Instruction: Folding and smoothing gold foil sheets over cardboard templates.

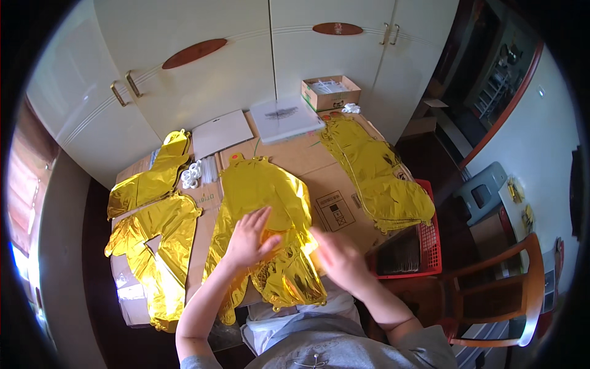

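Observation:
A large flat gold foil balloon (264, 184) lies in front of me on the cardboard-covered table, its lower end hanging over the near edge. My left hand (249, 238) is over its middle, fingers stretched out and thumb apart, holding nothing. At the balloon's right edge is my right hand (338, 257), slightly blurred, with its fingers extended and nothing seen in them. Whether either palm touches the foil I cannot tell. Two more gold foil balloons, an upper one (157, 175) and a lower one (175, 230), lie to the left. Another gold foil balloon (369, 169) lies to the right.
White ribbon rolls (191, 175) sit between balloons. Toward the back are a grey-white sheet (222, 133), a translucent white flat bag (286, 120) and a cardboard box (332, 98) of white items. A red basket (435, 246) and wooden chair (528, 295) stand at right; cabinets (246, 67) line the back.

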Available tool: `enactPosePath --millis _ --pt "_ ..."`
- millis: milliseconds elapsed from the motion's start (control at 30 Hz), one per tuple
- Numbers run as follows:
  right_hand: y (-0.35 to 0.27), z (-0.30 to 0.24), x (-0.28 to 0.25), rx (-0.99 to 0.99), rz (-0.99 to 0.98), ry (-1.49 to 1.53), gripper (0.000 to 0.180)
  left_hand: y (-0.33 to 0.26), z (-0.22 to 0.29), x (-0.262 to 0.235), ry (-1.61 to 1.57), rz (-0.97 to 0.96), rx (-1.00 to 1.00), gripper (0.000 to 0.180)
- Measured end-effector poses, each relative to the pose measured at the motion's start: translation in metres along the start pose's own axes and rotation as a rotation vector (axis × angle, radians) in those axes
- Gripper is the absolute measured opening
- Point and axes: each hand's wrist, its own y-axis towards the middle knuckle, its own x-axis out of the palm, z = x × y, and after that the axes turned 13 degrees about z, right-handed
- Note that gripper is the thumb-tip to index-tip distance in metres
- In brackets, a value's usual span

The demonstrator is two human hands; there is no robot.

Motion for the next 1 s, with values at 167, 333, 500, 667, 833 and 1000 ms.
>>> enactPosePath --millis 167,333,500,667,833,1000 --pt "-0.018 -0.033 0.039 -0.18 -0.171 0.031 0.045 0.022 0.02 -0.007 -0.574 0.016 -0.559 0.069" --pt "-0.032 -0.04 0.066 -0.139 -0.227 0.094 0.045 0.024 0.004 0.008 -0.408 0.029 -0.508 0.069" --pt "-0.038 -0.038 0.072 -0.012 -0.236 0.289 0.042 0.016 -0.006 0.018 -0.428 0.073 -0.464 0.071" --pt "-0.007 0.009 0.066 0.109 -0.027 0.256 0.028 0.011 -0.009 0.018 -0.352 0.09 -0.439 0.072" --pt "0.004 0.083 0.075 0.037 -0.098 0.189 0.027 0.013 -0.008 0.017 -0.325 0.072 -0.444 0.074" --pt "-0.003 0.092 0.084 0.003 -0.211 0.114 0.044 0.015 -0.008 0.018 -0.306 0.071 -0.414 0.075"
